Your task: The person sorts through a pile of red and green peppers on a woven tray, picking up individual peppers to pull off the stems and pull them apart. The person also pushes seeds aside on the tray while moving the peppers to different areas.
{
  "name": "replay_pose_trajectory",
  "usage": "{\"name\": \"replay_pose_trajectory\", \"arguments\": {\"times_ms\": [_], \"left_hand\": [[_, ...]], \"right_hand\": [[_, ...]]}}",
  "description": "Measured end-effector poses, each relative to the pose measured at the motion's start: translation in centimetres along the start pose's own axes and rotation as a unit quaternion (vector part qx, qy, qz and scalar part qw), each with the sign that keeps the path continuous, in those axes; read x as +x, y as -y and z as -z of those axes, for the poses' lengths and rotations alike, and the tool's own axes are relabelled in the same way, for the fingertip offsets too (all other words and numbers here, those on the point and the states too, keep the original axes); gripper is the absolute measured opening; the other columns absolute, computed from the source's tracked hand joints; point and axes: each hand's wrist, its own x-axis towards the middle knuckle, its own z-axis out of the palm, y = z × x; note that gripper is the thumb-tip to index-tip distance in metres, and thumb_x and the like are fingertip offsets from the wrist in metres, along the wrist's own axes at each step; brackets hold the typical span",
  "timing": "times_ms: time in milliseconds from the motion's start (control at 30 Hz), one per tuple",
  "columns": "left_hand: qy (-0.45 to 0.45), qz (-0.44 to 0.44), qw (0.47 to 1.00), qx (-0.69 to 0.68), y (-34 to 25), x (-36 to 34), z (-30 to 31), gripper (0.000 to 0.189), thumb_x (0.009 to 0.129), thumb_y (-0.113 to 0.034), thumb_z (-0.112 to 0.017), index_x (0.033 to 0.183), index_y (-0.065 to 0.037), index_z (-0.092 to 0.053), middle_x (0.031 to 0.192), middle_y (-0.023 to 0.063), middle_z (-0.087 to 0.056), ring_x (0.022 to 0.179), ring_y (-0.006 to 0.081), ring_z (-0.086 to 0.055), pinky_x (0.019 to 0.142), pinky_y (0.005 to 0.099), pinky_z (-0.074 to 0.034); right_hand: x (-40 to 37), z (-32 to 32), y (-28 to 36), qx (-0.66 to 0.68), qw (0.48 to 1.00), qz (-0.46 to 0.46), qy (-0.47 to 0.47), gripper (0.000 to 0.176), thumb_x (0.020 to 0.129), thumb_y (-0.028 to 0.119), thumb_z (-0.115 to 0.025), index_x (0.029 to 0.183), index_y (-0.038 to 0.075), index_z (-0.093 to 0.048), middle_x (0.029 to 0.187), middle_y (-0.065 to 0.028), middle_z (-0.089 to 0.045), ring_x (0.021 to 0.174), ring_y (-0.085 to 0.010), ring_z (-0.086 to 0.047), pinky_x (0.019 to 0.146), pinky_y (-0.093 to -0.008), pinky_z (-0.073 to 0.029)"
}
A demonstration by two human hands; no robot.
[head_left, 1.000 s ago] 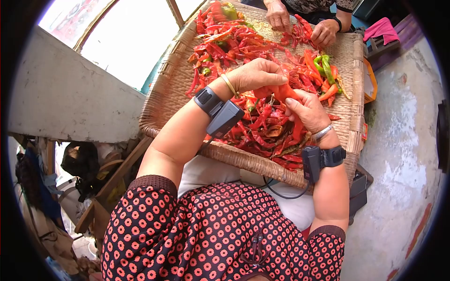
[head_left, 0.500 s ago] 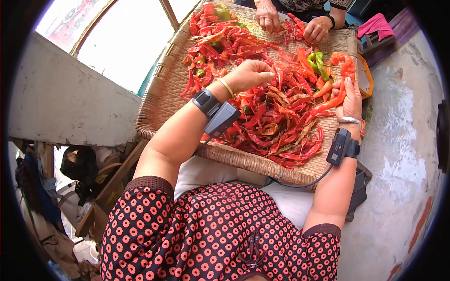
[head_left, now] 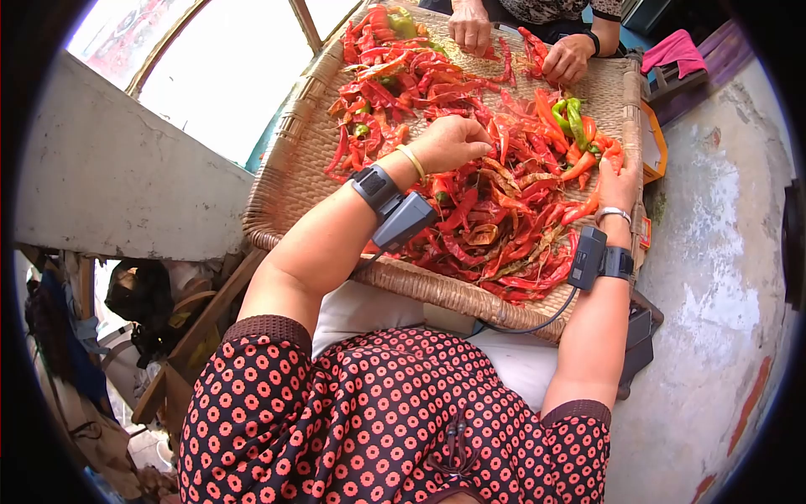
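Note:
Red chili peppers (head_left: 470, 223) lie heaped in a large woven tray (head_left: 290, 181), many of them wrinkled. My left hand (head_left: 453, 143) is over the middle of the heap, its fingers curled together in a pinch; whatever is between them is hidden. At the tray's right side, my right hand (head_left: 619, 185) is closed around a smooth orange-red pepper (head_left: 614, 153), which shows above the fingers. Just left of it are green peppers (head_left: 576, 122) and more orange-red ones.
Across the tray, another person's hands (head_left: 568, 59) handle red peppers at the far edge. A pale wall (head_left: 705, 252) runs close on the right, and a low wall (head_left: 126, 168) stands on the left. A pink cloth (head_left: 674, 52) hangs beyond the far right corner.
My right hand has lowered toward the tray and moved slightly left with the orange-red pepper. My left hand has barely shifted. The other person's hand at far left has moved a little.

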Motion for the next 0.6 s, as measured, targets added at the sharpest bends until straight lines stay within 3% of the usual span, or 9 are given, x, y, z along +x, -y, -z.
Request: {"name": "replay_pose_trajectory", "arguments": {"times_ms": [33,67,133,167,233,367,467,567,600], "left_hand": [[-0.012,-0.002,1.000,0.006,0.2,0.1,-0.1,0.018,0.080,-0.017,-0.059,0.087,0.000,-0.061,0.076,0.0044,-0.062,0.069,0.0107,-0.056,0.065,0.0256,-0.046],[-0.013,-0.002,1.000,0.005,0.4,0.1,-0.1,0.018,0.080,-0.017,-0.059,0.087,0.000,-0.061,0.076,0.0044,-0.062,0.069,0.0107,-0.056,0.065,0.0256,-0.046],[-0.015,-0.010,1.000,0.022,0.7,0.1,-0.1,0.016,0.080,-0.015,-0.059,0.086,-0.001,-0.061,0.075,0.0057,-0.062,0.069,0.0117,-0.057,0.065,0.0260,-0.046],[-0.016,-0.009,1.000,0.022,0.7,0.1,0.0,0.016,0.080,-0.015,-0.059,0.086,-0.001,-0.061,0.075,0.0057,-0.062,0.069,0.0117,-0.057,0.065,0.0260,-0.046],[-0.017,-0.018,0.998,0.060,0.6,-0.1,0.0,0.016,0.078,-0.016,-0.060,0.085,-0.002,-0.061,0.076,0.0084,-0.062,0.070,0.0159,-0.059,0.065,0.0278,-0.047],[-0.003,-0.025,0.992,0.126,0.1,-0.5,0.0,0.017,0.073,-0.016,-0.062,0.086,-0.004,-0.062,0.078,0.0107,-0.062,0.073,0.0226,-0.060,0.067,0.0312,-0.047],[0.029,-0.083,0.980,0.181,0.8,-0.5,-0.5,0.021,0.068,-0.015,-0.063,0.087,-0.007,-0.062,0.079,0.0121,-0.061,0.077,0.0285,-0.059,0.070,0.0361,-0.047],[0.063,-0.078,0.976,0.195,0.5,-0.6,-0.3,0.020,0.068,-0.015,-0.062,0.087,-0.008,-0.062,0.078,0.0117,-0.061,0.078,0.0278,-0.058,0.070,0.0362,-0.046],[0.063,-0.077,0.976,0.195,0.6,-0.6,-0.3,0.020,0.068,-0.015,-0.062,0.087,-0.008,-0.062,0.078,0.0117,-0.061,0.078,0.0278,-0.058,0.070,0.0362,-0.046]], "right_hand": [[0.0,-0.1,0.1,-0.126,0.984,0.100,-0.076,0.041,0.072,0.013,-0.062,0.109,-0.003,-0.050,0.088,-0.0134,-0.058,0.072,-0.0223,-0.058,0.069,-0.0290,-0.048],[-0.1,0.0,0.1,-0.126,0.984,0.101,-0.076,0.041,0.072,0.013,-0.062,0.109,-0.003,-0.050,0.088,-0.0134,-0.058,0.072,-0.0223,-0.058,0.069,-0.0290,-0.048],[-2.0,0.7,3.3,-0.162,0.944,0.263,-0.119,0.040,0.072,0.015,-0.063,0.107,0.000,-0.053,0.087,-0.0133,-0.057,0.076,-0.0246,-0.057,0.075,-0.0308,-0.045],[-2.7,0.5,4.1,-0.161,0.943,0.264,-0.118,0.040,0.072,0.015,-0.063,0.107,0.000,-0.053,0.087,-0.0133,-0.057,0.076,-0.0246,-0.057,0.075,-0.0308,-0.045],[-4.3,-0.2,5.6,-0.024,0.973,0.204,0.102,0.033,0.072,0.017,-0.065,0.101,0.004,-0.057,0.083,-0.0098,-0.057,0.075,-0.0232,-0.058,0.072,-0.0328,-0.046],[-8.3,-2.2,7.7,-0.086,0.925,0.237,0.285,0.032,0.073,0.027,-0.063,0.097,0.006,-0.060,0.088,-0.0118,-0.060,0.079,-0.0273,-0.059,0.071,-0.0366,-0.046],[-9.4,-2.7,8.1,-0.162,0.888,0.241,0.357,0.029,0.072,0.029,-0.063,0.095,0.010,-0.061,0.089,-0.0122,-0.061,0.083,-0.0293,-0.058,0.071,-0.0388,-0.047],[-9.0,-3.0,7.2,-0.150,0.895,0.232,0.351,0.027,0.071,0.027,-0.063,0.092,0.011,-0.061,0.085,-0.0110,-0.062,0.082,-0.0293,-0.059,0.072,-0.0389,-0.046],[-8.8,-3.2,6.7,-0.138,0.905,0.240,0.324,0.022,0.071,0.021,-0.061,0.090,0.009,-0.063,0.079,-0.0104,-0.063,0.075,-0.0252,-0.061,0.069,-0.0350,-0.048]]}}
